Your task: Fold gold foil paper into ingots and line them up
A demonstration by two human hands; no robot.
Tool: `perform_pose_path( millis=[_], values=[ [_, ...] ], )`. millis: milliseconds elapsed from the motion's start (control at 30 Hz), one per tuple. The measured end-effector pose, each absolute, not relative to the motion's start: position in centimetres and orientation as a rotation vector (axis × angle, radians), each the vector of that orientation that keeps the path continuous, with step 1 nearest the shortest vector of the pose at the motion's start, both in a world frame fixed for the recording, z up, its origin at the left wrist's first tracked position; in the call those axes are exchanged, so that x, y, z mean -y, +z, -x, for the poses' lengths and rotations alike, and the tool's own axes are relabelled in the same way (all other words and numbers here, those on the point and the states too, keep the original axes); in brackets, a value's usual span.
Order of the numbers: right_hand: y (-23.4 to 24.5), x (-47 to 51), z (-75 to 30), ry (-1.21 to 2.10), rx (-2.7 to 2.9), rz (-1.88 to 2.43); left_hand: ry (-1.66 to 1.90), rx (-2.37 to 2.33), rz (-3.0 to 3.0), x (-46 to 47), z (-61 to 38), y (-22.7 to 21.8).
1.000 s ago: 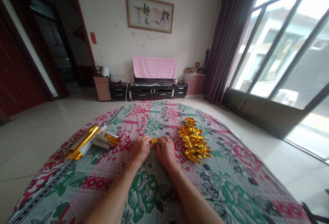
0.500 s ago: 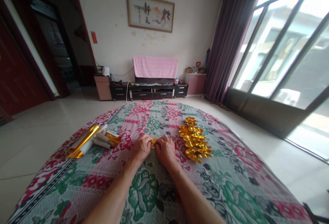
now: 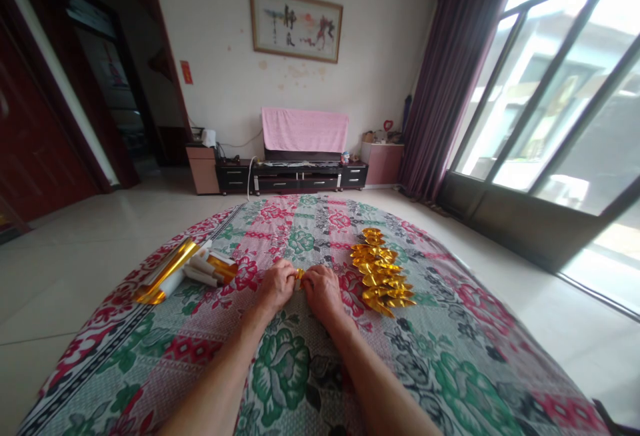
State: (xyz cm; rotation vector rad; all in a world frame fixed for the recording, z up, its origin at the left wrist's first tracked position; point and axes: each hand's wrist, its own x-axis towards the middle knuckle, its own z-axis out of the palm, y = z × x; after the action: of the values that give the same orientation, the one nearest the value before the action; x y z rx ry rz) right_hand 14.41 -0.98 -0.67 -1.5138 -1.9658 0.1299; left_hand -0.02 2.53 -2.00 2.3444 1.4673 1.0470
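My left hand (image 3: 277,287) and my right hand (image 3: 321,292) meet knuckle to knuckle over the flowered cloth (image 3: 300,369). Both are closed on a small piece of gold foil paper (image 3: 299,277), of which only a sliver shows between the fingers. Just right of my right hand lies a row of several folded gold foil pieces (image 3: 380,272). To the left of my left hand rest gold foil sheets and white rolled papers (image 3: 187,268).
The cloth covers a round surface with pale tiled floor (image 3: 75,269) around it. A dark TV cabinet (image 3: 300,176) under a pink cover stands by the far wall. Glass doors (image 3: 560,123) and a purple curtain (image 3: 445,83) fill the right side.
Both hands have stayed together on the foil piece, drawing slightly closer over it. The view has shifted a little.
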Motion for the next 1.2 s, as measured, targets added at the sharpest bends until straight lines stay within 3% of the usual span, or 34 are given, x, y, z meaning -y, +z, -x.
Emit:
perform_pose_path(
  millis=[633,1200],
  values=[
    [-0.3,0.9,-14.8,0.133,2.087,1.392,0.779,-1.222,-2.524,-2.4,2.3,-0.3],
    [-0.3,0.9,-15.0,0.181,2.078,1.36,0.937,-1.289,-2.364,-2.0,2.2,-0.4]
  ],
)
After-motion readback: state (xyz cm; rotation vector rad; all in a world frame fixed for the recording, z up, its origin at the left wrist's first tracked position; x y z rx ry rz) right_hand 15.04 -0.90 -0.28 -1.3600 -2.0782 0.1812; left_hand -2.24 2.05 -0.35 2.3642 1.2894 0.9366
